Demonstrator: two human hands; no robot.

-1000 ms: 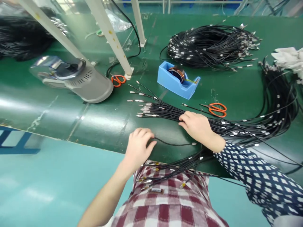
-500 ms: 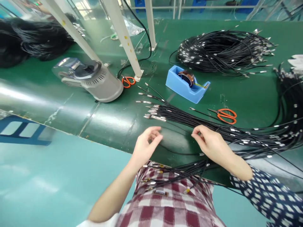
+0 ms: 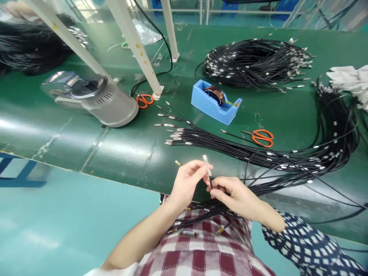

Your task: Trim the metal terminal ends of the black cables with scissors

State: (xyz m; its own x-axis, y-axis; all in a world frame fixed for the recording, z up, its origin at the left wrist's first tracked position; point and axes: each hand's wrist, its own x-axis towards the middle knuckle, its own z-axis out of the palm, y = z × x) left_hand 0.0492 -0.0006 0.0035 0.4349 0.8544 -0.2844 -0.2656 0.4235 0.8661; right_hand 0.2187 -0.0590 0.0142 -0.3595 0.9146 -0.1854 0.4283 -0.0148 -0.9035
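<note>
Near the table's front edge, a black cable with a silvery connector and a white label at its end points upward between my hands. My left hand pinches it just below the connector tip, at the label. Lower on the same cable, the fingers of my right hand are closed around the black part. Beyond my hands lies a bundle of black cables, its connector ends pointing left. More cable ends with yellow bits lie over my checked apron, partly hidden under my right hand.
A blue tape dispenser stands behind the bundle. Orange-handled scissors lie right of it, a second pair of scissors beside a grey machine. A coil of cables lies at the back; a white post rises from the table.
My hands have come together from apart, and a labelled cable end now stands between them. A small yellow-tipped end now shows left of my left hand. The view has shifted slightly right.
</note>
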